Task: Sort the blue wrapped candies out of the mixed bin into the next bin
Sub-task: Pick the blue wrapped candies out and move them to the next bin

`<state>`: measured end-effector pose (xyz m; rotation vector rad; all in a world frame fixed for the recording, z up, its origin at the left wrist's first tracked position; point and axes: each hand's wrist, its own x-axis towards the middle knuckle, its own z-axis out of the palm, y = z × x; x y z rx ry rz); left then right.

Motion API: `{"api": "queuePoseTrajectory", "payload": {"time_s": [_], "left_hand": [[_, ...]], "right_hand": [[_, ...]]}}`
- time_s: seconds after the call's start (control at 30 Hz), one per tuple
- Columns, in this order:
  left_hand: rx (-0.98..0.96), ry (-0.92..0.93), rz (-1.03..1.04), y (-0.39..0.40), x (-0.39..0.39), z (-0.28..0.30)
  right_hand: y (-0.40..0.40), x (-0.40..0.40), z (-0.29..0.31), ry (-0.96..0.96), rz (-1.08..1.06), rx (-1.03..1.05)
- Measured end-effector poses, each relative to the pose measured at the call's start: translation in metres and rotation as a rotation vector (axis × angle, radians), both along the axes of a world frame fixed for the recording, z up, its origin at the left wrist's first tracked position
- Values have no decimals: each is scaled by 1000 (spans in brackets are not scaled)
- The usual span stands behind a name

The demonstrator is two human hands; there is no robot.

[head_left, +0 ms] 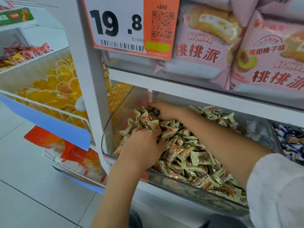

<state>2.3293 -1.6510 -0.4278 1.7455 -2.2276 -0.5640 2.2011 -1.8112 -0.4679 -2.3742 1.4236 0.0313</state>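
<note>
Both hands are down in the clear mixed bin [105, 142] of cream-wrapped candies [185, 155]: left hand [143, 145] at the front with fingers curled into the pile, right hand [166, 110] reaching to the back-left corner, fingertips buried, so I can't tell either grip. Blue wrapped candies [291, 142] sit in the next bin [278, 145] on the right. Price tag [118, 25] hangs above, beside pink cake packs [202, 46].

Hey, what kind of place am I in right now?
Most likely a snack or candy shop: a price tag reading 19.8 with a barcode, clear bins of wrapped candies, and pink snack-cake packs shelved above.
</note>
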Motion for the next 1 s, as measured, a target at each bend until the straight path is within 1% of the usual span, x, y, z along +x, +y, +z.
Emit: {"api": "queuePoseTrajectory", "payload": {"time_s": [0.13, 0.23, 0.3, 0.37, 0.47, 0.6, 0.7, 0.77, 0.87, 0.97, 1.0], "left_hand": [[39, 6, -3, -3, 1, 1], [95, 28, -4, -6, 2, 3], [113, 37, -8, -7, 4, 5], [129, 55, -13, -7, 5, 7], [111, 121, -11, -7, 7, 8], [91, 166, -4, -5, 10, 9], [97, 181, 0, -7, 15, 10], [99, 177, -4, -9, 15, 11], [87, 185, -5, -11, 13, 14], [52, 221, 10, -12, 13, 15], [38, 235, 18, -13, 14, 14]], "right_hand": [[6, -2, 2, -193, -97, 134], [10, -8, 5, -305, -175, 149], [15, -15, 9, -339, -227, 165], [22, -21, 15, -350, -255, 197], [33, -23, 26, -309, -242, 256], [41, -17, 38, -284, -229, 280], [41, -10, 45, -254, -221, 374], [42, -8, 47, -307, -252, 446], [45, -5, 47, -458, -380, 511], [44, -5, 43, -380, -341, 520], [44, -7, 42, -391, -327, 502]]}}
